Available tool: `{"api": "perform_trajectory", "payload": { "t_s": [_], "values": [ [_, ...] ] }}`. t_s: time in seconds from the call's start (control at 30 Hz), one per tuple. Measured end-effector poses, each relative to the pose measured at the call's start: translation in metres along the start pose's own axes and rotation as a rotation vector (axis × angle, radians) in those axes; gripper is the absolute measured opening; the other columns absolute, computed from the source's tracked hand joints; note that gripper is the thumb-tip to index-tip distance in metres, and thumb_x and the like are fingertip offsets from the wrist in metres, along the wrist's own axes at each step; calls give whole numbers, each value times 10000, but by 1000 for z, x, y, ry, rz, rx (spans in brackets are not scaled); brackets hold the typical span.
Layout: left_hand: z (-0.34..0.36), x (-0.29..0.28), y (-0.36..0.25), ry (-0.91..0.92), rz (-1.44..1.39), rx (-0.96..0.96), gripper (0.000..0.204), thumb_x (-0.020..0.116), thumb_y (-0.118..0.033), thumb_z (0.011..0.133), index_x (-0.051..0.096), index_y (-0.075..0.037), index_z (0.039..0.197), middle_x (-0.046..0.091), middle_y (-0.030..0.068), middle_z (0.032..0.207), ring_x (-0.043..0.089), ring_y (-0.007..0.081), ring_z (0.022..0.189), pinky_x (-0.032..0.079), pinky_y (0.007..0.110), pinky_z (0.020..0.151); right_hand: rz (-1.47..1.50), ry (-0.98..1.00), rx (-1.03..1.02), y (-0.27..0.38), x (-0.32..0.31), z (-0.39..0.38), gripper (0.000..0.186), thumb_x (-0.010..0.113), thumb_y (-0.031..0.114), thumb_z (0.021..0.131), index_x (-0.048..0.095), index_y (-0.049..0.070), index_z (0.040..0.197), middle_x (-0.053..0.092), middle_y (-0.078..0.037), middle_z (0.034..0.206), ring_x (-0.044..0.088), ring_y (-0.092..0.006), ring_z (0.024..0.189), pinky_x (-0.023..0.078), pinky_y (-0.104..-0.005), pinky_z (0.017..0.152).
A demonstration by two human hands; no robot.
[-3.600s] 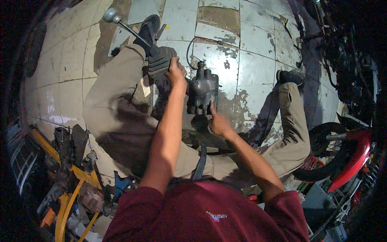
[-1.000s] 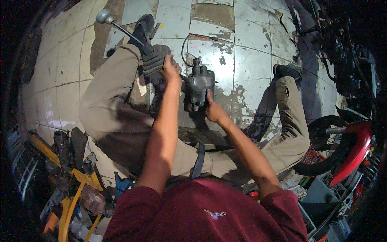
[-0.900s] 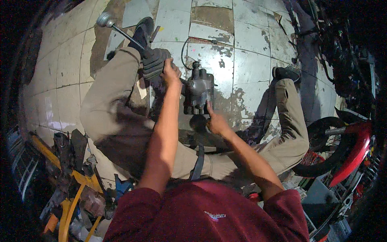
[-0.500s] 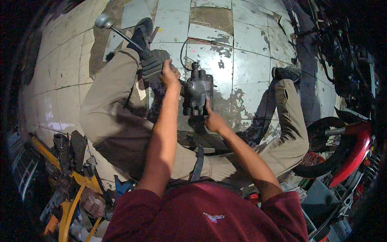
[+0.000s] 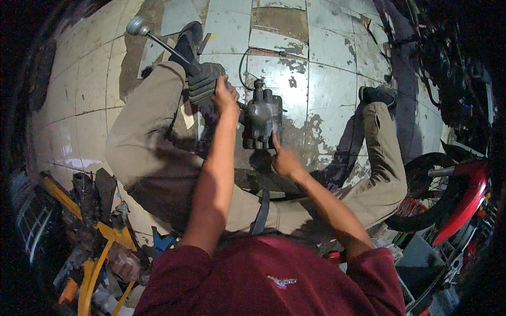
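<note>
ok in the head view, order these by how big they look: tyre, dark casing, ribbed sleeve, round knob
Largest to smallest:
1. tyre, though partly hidden
2. dark casing
3. ribbed sleeve, partly behind the left hand
4. round knob

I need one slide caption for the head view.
Left hand on a knobbed lever, right hand at the near end of a dark casing.

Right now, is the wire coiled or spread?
Spread: the wire runs in one open curve from near the housing over the floor, with no loops showing.
</note>
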State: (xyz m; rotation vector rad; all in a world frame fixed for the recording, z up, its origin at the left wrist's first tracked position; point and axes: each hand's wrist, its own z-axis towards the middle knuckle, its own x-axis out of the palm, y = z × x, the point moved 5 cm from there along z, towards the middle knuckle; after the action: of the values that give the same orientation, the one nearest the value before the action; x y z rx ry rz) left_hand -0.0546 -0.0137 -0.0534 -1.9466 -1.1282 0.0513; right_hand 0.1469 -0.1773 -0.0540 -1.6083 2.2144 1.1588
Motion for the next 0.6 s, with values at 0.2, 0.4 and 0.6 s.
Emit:
{"api": "perform_trajectory", "payload": {
  "t_s": [0.2, 0.4, 0.6],
  "values": [
    [-6, 9, -4, 11, 25, -1, 206, 548, -298, 749, 480, -108, 791, 307, -19, 546, 305, 106, 404, 230, 256, 362, 58, -95, 57, -4, -14, 39, 877, 523, 76, 764, -54, 176, 1417, 576, -325, 788, 546, -497, 751, 433, -514, 698],
    [-4, 2, 0, -43, -30, -26, 195, 539, -274, 749, 433, -126, 678, 286, -26, 520, 255, 102, 377, 214, 261, 359, 83, -42, 11, -3, -4, 25, 897, 519, 56, 754, -83, 157, 1412, 589, -309, 879, 569, -465, 703, 458, -502, 649],
    [-4, 2, 1, -25, -28, 11, 217, 554, -288, 765, 536, -82, 831, 287, -30, 539, 260, 100, 394, 213, 261, 380, 47, -99, -78, -6, 5, 14, 905, 509, 57, 755, -123, 127, 1398, 576, -332, 852, 552, -492, 754, 441, -515, 696]
  ]
}}
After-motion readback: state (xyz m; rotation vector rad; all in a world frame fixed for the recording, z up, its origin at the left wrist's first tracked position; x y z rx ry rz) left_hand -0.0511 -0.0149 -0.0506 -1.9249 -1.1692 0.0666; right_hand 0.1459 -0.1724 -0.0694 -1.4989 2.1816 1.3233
